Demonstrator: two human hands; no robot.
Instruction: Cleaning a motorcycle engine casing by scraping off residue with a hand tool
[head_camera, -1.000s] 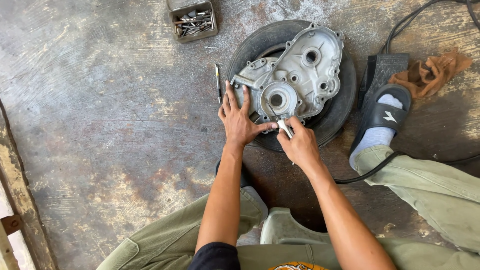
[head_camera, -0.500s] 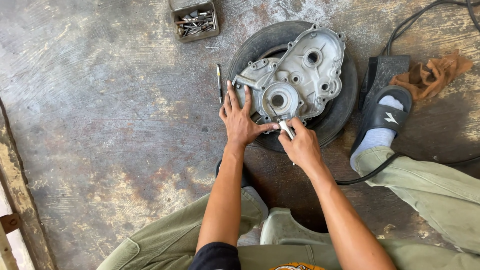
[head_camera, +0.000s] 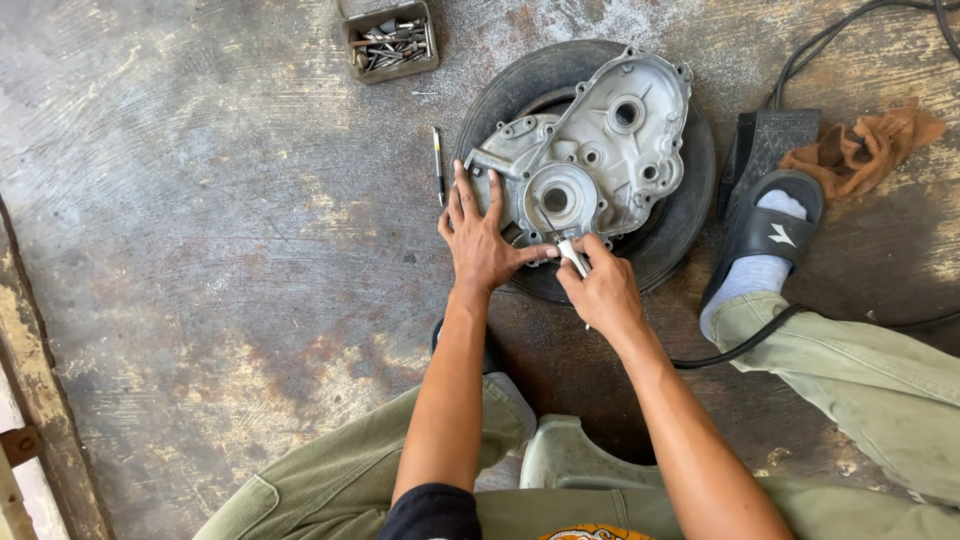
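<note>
A grey cast-metal engine cover (head_camera: 600, 150) lies on a black tyre (head_camera: 680, 230) on the floor. My left hand (head_camera: 480, 240) rests flat on the cover's near left edge with its fingers spread. My right hand (head_camera: 600, 290) grips a slim tool with a white handle (head_camera: 572, 252). Its thin metal tip reaches into the round bearing seat (head_camera: 556, 198) of the cover.
A metal box of bolts and bits (head_camera: 390, 40) sits at the top. A thin pen-like tool (head_camera: 438, 165) lies left of the tyre. My sandalled foot (head_camera: 765, 240), a black pedal (head_camera: 765, 145), an orange rag (head_camera: 860, 150) and black cables (head_camera: 830, 40) are at right.
Both hands have stayed on the cover; the tool tip shifted only slightly at the bearing seat.
</note>
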